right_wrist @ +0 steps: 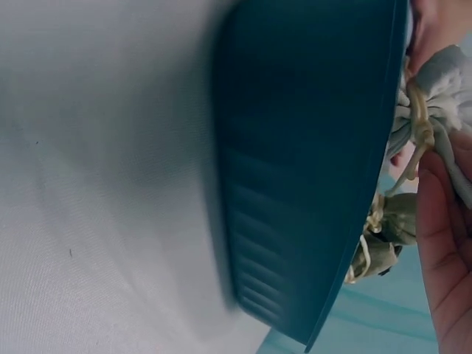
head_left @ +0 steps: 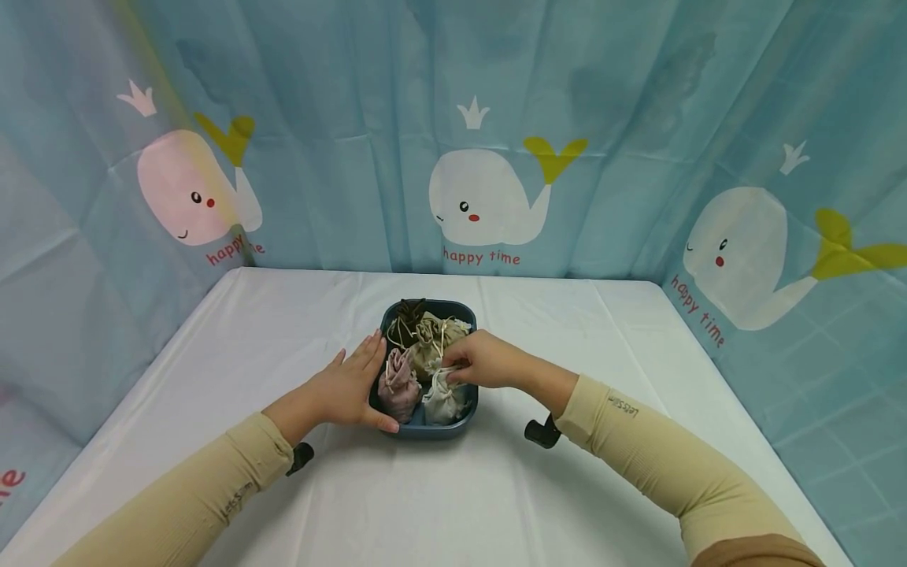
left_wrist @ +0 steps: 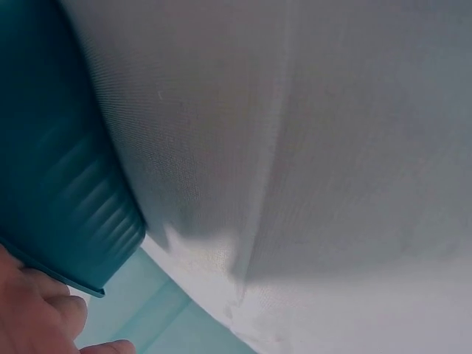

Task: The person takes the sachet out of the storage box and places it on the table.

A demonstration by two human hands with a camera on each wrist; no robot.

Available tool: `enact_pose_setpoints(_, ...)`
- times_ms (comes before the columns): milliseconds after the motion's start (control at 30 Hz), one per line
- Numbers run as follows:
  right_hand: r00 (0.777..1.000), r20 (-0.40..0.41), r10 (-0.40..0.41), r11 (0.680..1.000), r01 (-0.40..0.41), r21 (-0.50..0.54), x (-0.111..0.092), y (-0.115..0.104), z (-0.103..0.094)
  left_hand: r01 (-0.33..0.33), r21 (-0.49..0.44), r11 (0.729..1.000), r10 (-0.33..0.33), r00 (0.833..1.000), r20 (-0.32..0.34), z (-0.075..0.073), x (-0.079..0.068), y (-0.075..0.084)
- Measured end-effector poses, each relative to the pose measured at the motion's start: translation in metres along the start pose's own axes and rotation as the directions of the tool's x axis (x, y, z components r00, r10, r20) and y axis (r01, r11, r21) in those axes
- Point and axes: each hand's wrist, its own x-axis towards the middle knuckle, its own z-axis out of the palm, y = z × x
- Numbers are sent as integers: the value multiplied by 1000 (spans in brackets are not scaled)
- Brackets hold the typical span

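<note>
A dark blue plastic box (head_left: 434,432) stands on the table and holds several small drawstring pouches. My left hand (head_left: 347,387) rests along its left side, fingers extended at the rim and thumb at the near corner. With thumb and fingers, my right hand (head_left: 492,361) pinches the gathered neck of a white pouch (head_left: 443,403) at the box's near right. Its tied cord (right_wrist: 420,122) shows in the right wrist view. Left of it leans a pink pouch (head_left: 400,390). Khaki pouches (head_left: 427,339) and a dark brown pouch (head_left: 407,321) fill the far part, partly overlapping.
A white cloth (head_left: 319,315) covers the table. Light blue curtains (head_left: 340,157) printed with whales hang behind it and along both sides. Black wrist devices (head_left: 542,432) hang under both forearms, close above the cloth.
</note>
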Motion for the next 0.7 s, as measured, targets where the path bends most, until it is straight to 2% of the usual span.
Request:
enact_pose_setpoints(400,999,-38,4,1000,-4,-6,-3,-8,-6,-10,-8,1000,10,1000,-7,-5,-2,1)
enact_pose_setpoints(700,994,-96,48,999,-46,28,-6,-12,-12,4,-16,1000,-3,1000,19,-6,-1,3)
